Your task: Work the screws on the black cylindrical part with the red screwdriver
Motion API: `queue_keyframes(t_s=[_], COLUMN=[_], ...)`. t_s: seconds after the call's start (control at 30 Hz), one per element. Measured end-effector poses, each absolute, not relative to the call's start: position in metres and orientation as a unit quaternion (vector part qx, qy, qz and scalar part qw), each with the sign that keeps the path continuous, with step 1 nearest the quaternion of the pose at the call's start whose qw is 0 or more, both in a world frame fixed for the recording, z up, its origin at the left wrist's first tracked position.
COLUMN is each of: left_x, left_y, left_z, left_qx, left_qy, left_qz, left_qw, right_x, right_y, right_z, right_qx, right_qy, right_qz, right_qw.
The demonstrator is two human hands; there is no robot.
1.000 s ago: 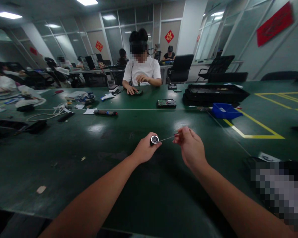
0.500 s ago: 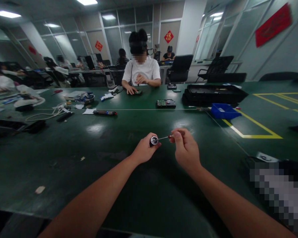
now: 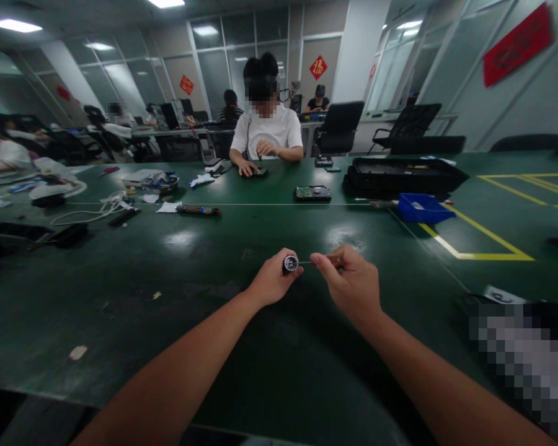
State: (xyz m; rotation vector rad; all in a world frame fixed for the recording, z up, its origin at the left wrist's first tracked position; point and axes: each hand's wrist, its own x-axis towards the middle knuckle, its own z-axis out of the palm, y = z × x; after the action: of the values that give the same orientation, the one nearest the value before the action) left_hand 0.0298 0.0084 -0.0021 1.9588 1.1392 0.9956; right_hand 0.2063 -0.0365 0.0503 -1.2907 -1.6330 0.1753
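Observation:
My left hand [image 3: 274,280] is closed around a short black cylinder [image 3: 290,264]. Its round, silver-rimmed open end faces me, and some inner parts show. The rest of its body is hidden by my fingers. In my right hand [image 3: 353,277] is a screwdriver, gripped by its handle, which the fingers mostly cover. The thin metal shaft [image 3: 304,262] points left, its tip at the cylinder's silver-rimmed end. Whether the tip touches a screw is too small to tell. Both hands are above the green table [image 3: 242,384].
Ahead lie a hard drive [image 3: 312,194], a dark pen-shaped tool [image 3: 198,210], a blue bin [image 3: 425,208] and a long black tray [image 3: 404,176]. Cables [image 3: 114,207] are at the left. A co-worker [image 3: 266,133] sits opposite, hands on a small dark device. A blurred-out object [image 3: 530,359] is at right.
My right hand has brought the screwdriver's shaft from beside the cylinder to its open end, then turned its grip around the handle. My left hand has stayed almost still with the cylinder.

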Motion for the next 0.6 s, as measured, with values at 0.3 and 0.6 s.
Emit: queue_keyframes(t_s=[0.3,0.6], left_x=[0.029,0.029], left_y=[0.01,0.0092], left_z=[-0.0031,-0.003], left_qx=[0.746,0.758], left_qy=[0.431,0.434], left_qz=[0.391,0.373], left_qw=[0.325,0.312], right_x=[0.2025,0.2021], right_y=[-0.039,-0.042], right_z=[0.0449,0.0432], right_qx=[-0.487,-0.477], right_qy=[-0.703,-0.674], right_qz=[0.096,0.148], right_qw=[0.508,0.544])
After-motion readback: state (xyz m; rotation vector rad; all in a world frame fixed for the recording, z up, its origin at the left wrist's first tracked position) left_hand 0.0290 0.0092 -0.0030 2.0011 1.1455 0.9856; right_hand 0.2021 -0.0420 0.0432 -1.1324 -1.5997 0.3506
